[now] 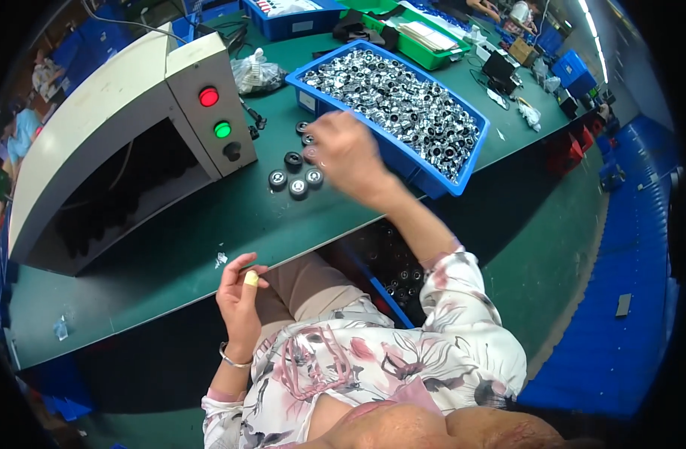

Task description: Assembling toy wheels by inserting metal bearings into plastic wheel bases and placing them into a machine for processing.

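My right hand (346, 157) is reaching over the table beside the blue bin's near-left side, smeared by motion. Its fingertips are over small round black parts, and whether they hold one I cannot make out. Several of these black round parts, like little caps or wheels with pale centres, stand grouped on the green table; one cap (299, 187) is at the group's near side. My left hand (240, 295) hovers at the table's front edge, fingers loosely bent and apart, with nothing visible in it. Yellow tape (251, 278) wraps one of its digits.
A blue bin (425, 179) full of shiny clear-and-black parts stands to the right. At left is a cream machine (96, 112) with a red light (209, 96) and a green light (221, 129). Behind are a plastic bag (258, 73) and a green tray (425, 56). More black parts lie below the table edge.
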A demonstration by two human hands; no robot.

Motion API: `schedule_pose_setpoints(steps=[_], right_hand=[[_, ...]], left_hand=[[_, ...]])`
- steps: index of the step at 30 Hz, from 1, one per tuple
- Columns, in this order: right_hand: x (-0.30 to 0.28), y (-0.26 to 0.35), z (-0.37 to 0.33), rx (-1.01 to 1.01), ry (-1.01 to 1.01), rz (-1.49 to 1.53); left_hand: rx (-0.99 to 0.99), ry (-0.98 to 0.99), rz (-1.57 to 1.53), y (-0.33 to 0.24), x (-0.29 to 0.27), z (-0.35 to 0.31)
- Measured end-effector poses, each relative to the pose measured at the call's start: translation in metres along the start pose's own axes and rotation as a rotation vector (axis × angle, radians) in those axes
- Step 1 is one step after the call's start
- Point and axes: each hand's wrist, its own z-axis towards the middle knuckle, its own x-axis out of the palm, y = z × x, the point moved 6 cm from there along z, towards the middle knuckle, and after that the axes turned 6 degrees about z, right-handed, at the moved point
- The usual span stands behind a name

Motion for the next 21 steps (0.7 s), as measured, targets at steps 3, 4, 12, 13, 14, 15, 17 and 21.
schedule_pose_setpoints(steps=[3, 4, 12, 13, 14, 15, 17, 21], right_hand=[[-0.027, -0.086, 0.025, 0.183, 0.109, -0.320], [-0.035, -0.123, 0.027, 0.253, 0.166, -0.281], [-0.034, -0.239, 0.010, 0.558, 0.347, -0.281], [-0.036, -0.237, 0.010, 0.535, 0.314, -0.291], [-0.035, -0.235, 0.011, 0.534, 0.319, -0.309], [-0.031, -0.231, 0.013, 0.529, 0.319, -0.296], [-0.039, -0.218, 0.024, 0.435, 0.210, -0.394], [-0.061, -0.136, 0.038, 0.315, 0.048, -0.061]], left_hand=[[0.022, -0.058, 0.094, -0.001, -0.026, -0.005], [0.037, -0.060, 0.157, -0.003, -0.031, -0.006], [0.201, -0.104, 0.549, -0.023, -0.100, 0.075], [0.202, -0.154, 0.684, -0.025, -0.118, 0.092], [0.225, -0.239, 0.846, -0.032, -0.133, 0.109], [0.250, -0.322, 1.009, -0.040, -0.147, 0.127], [0.688, -0.386, 1.333, -0.048, -0.165, 0.164], [0.601, -0.485, 1.410, -0.040, -0.177, 0.210]])
